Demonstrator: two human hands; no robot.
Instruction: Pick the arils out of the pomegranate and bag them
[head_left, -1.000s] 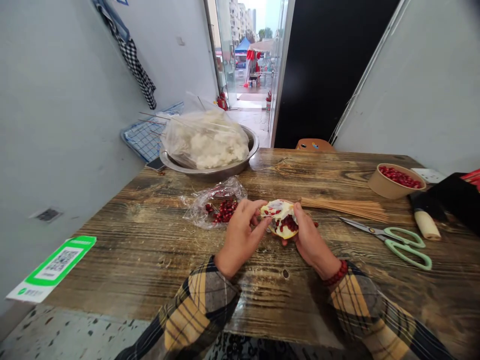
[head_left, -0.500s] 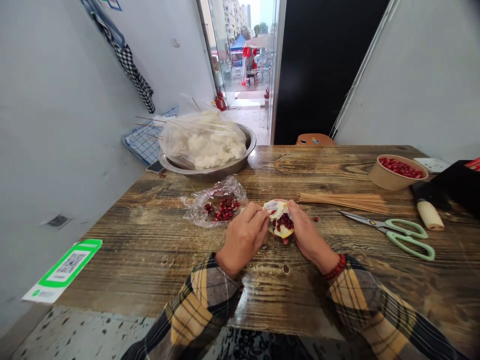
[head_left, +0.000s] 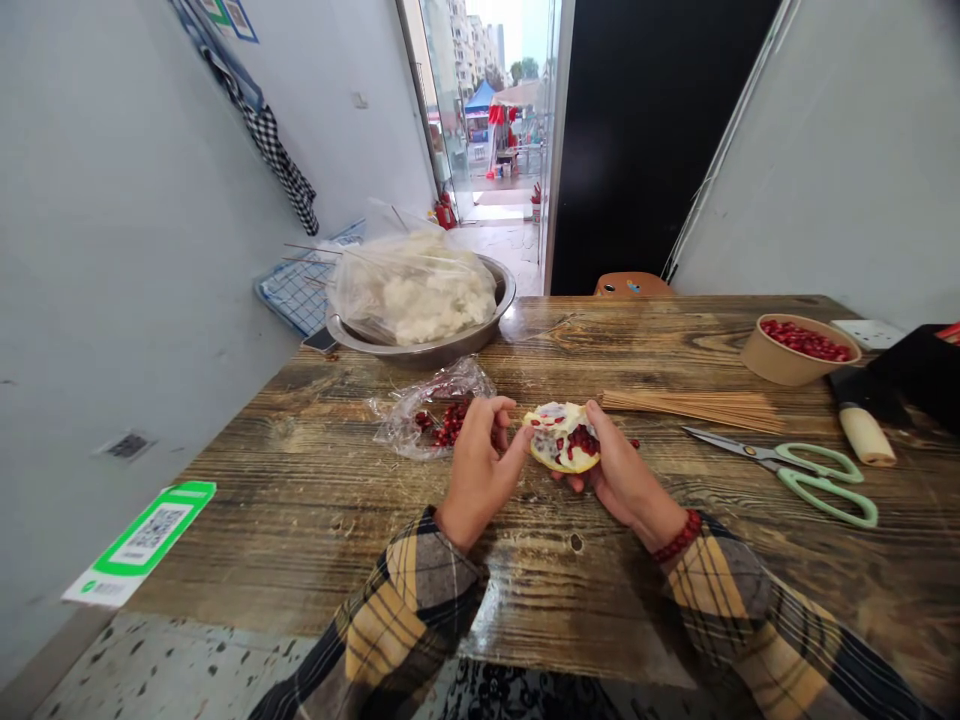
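My right hand (head_left: pixel 619 470) cups a broken pomegranate piece (head_left: pixel 564 438), pale rind with red seeds showing, just above the wooden table (head_left: pixel 315 510). My left hand (head_left: pixel 480 465) sits right beside the piece, its thumb touching the rind's left edge and its fingers curled in a pinch; what they hold, if anything, is too small to see. Just left of that hand lies a clear plastic bag (head_left: pixel 431 410) with loose red seeds on it.
A metal basin (head_left: pixel 499 300) holding a bag of white lumps stands at the back left. A bundle of bamboo skewers (head_left: pixel 690 407), green-handled scissors (head_left: pixel 806 475), a paper bowl of seeds (head_left: pixel 796 350) and a knife handle (head_left: pixel 866 435) lie to the right.
My left hand's fingers have drawn back from the pomegranate piece toward the plastic bag; only the thumb stays against it. My right hand still holds the piece in the same spot.
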